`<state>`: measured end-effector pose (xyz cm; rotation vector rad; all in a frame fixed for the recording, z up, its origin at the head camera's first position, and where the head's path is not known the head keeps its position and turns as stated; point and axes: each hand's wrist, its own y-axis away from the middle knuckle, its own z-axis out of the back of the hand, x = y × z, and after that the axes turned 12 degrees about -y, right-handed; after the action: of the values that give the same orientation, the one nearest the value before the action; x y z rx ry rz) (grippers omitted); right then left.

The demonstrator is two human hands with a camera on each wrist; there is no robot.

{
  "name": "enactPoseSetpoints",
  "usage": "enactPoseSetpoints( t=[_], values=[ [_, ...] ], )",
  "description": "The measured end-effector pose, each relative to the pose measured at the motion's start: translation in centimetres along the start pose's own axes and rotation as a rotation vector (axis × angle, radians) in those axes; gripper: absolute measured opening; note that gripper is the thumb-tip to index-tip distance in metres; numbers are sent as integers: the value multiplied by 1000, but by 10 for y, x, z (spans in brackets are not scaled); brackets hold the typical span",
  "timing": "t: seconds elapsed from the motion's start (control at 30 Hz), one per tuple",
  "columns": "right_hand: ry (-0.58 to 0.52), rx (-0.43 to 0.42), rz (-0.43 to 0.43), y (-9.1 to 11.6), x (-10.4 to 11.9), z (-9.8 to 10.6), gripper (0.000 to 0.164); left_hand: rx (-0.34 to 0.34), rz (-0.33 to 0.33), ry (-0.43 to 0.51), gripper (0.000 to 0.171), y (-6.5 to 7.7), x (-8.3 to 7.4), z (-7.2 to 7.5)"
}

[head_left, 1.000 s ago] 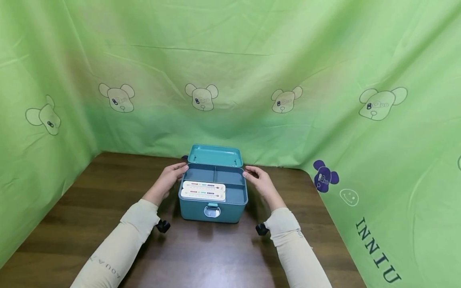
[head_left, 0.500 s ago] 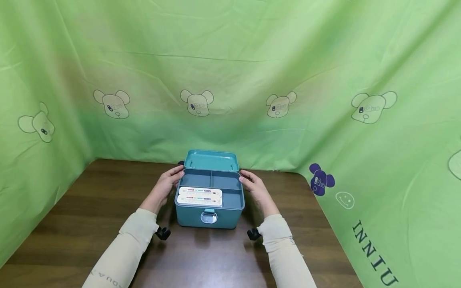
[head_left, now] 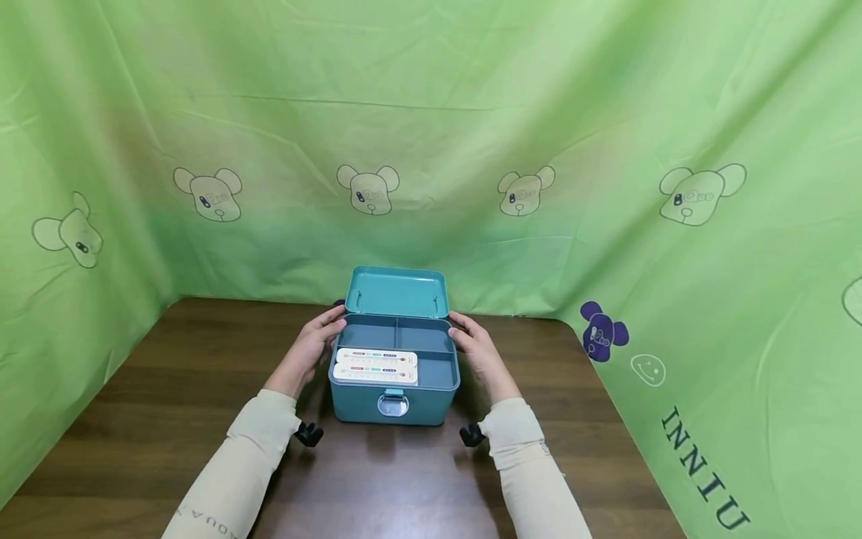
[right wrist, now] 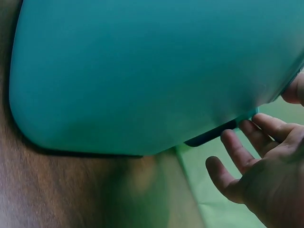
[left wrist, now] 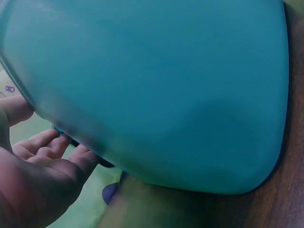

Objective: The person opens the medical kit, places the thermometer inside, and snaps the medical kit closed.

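Observation:
A teal storage box (head_left: pixel 350 404) stands on the table with its lid (head_left: pixel 397 292) tipped back. At its back left corner is my left hand (head_left: pixel 311 348), thumb by the rim and fingers (left wrist: pixel 52 147) reaching behind to the lid side. My right hand (head_left: pixel 480 352) mirrors it at the back right corner, its spread fingers (right wrist: pixel 237 147) behind the box and fingertips at the lid's edge. Two slim white pieces (head_left: pixel 376 365) with coloured print lie in the front of the grey-blue divided tray (head_left: pixel 438 369). A metal latch (head_left: pixel 393 404) hangs on the front.
The brown wooden table (head_left: pixel 397 486) ends at a green curtain (head_left: pixel 438 112) printed with bear heads, close behind the lid. Black wrist mounts (head_left: pixel 308 434) sit by both rolled sleeves.
The lid stands higher now than half a second ago, with both hands still at the back corners. Earlier, the whole view shifted a little as the head moved.

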<state>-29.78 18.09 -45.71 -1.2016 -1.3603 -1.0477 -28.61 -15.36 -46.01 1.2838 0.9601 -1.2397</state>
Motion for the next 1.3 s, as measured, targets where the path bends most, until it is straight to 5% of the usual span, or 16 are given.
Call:
enactPoseSetpoints(
  t=[0.57,1.3],
  values=[
    [23,8,21,5,6,-3,53,18,-153,-35,58,-1,-2,1],
    [58,-9,149,3,11,-7,59,-28,-182,-84,56,0,-3,2]
  ],
)
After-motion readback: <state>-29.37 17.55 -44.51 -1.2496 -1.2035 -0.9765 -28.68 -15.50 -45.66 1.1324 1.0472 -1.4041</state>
